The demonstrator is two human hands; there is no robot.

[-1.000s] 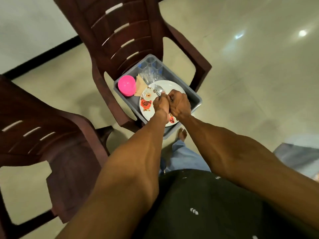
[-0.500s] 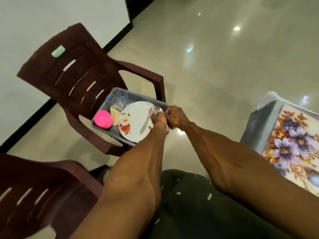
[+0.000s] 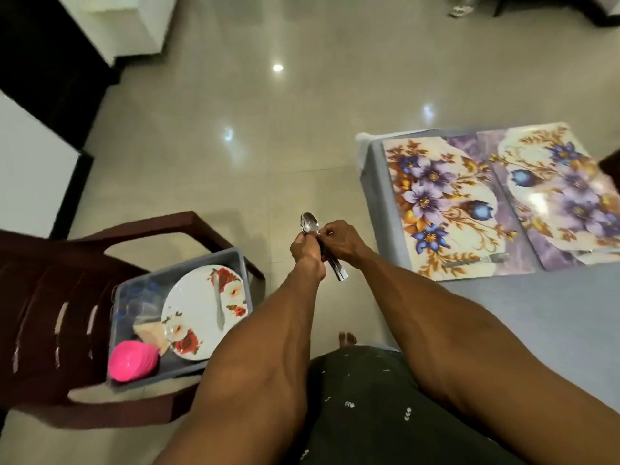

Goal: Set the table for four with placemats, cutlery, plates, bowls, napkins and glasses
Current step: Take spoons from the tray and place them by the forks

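**Inspector:** Now, state the step in hand.

**Me:** Cutlery. My left hand and right hand both grip one bundle of spoons, fingers curled round the handles. The bowls stick up above my knuckles and the handle ends poke out below. I hold it in the air, over the floor, between the crate and the table.

**Inspector:** What does the next move call for?

**Me:** In my judgement, carrying the bundle right to the table and peeling off one piece at a time beside each mat. The handles are slick metal, so I would keep one hand tight while the other separates them.

**Inspector:** How far along is the job?

**Me:** Early, I judge. Two floral mats lie side by side on the table, touching. One piece of cutlery already lies on the near edge of the left mat; I cannot tell whether it is a fork or a knife. No plate, bowl, napkin or glass shows on the table.

**Inspector:** And the stock?

**Me:** The crate sits on a brown chair to my left. It holds a rose-patterned plate with a knife lying on it, pink bowls, clear glasses and folded napkins.

**Inspector:** The room?

**Me:** Glossy pale tiles with lamp reflections, dark trim against white walls.
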